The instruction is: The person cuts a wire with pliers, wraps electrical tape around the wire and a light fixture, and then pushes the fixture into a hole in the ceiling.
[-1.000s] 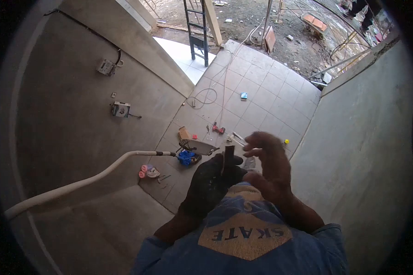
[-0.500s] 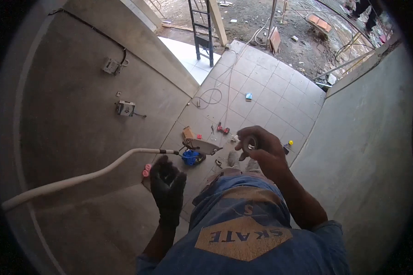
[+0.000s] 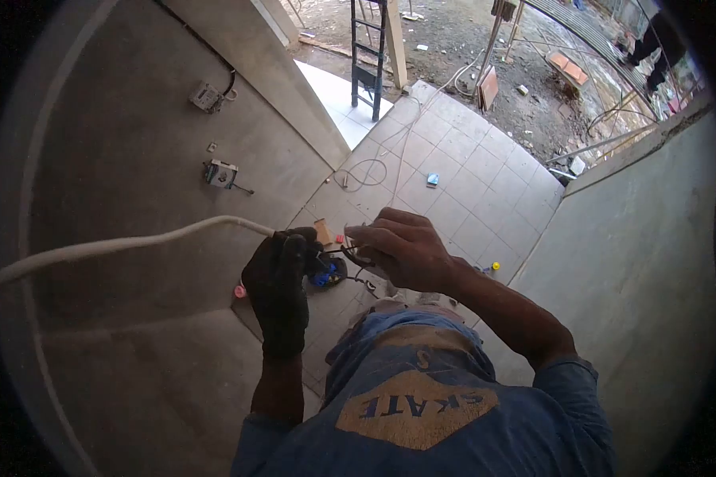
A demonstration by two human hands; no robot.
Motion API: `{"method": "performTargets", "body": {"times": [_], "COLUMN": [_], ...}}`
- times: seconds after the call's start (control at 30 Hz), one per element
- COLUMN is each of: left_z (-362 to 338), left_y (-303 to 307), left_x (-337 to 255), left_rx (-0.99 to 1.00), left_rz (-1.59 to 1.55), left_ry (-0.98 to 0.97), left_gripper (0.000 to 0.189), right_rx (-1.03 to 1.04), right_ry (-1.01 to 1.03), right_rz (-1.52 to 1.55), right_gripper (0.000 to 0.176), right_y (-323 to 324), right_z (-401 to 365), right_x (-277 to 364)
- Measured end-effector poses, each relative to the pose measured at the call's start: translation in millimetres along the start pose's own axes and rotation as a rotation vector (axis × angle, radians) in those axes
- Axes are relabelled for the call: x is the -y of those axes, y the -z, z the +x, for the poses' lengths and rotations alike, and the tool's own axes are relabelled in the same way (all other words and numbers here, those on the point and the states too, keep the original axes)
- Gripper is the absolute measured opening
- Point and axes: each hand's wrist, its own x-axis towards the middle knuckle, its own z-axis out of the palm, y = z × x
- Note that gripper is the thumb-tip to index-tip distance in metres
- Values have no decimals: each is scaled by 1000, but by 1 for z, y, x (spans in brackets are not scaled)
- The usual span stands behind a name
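Observation:
A thick off-white cable comes in from the left and bends down to my left hand. That hand wears a dark glove and its fingers are closed around the cable's end. My bare right hand grips a roll of tape, mostly hidden by the fingers. Between the two hands runs a short dark strip, apparently from the roll to the cable end. The cable tip itself is covered by the glove.
Below the hands, a blue-and-black bag, a cardboard box and a pink roll lie on the tiles. Wall boxes project at left. A ladder stands beyond; a person's legs show at upper right.
My left hand has closed on the cable end, where it was beside it before. My right hand has moved left with the tape roll, up close to the left hand.

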Motion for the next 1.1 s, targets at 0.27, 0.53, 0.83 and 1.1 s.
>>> {"method": "performTargets", "body": {"times": [0.27,0.53,0.83,1.1], "left_z": [7,9,20,11], "left_y": [-12,-41,-37,-38], "left_x": [-31,-10,-12,-11], "left_rx": [124,410,761,514], "left_rz": [-203,-716,-46,-391], "left_ry": [131,16,-200,80], "left_gripper": [29,59,46,32], "right_rx": [5,125,209,95], "right_ry": [230,161,280,292], "right_rz": [-76,-166,-397,-397], "right_gripper": [29,24,20,24], "right_y": [47,78,97,95], "right_z": [15,29,45,53], "right_x": [14,29,43,35]}}
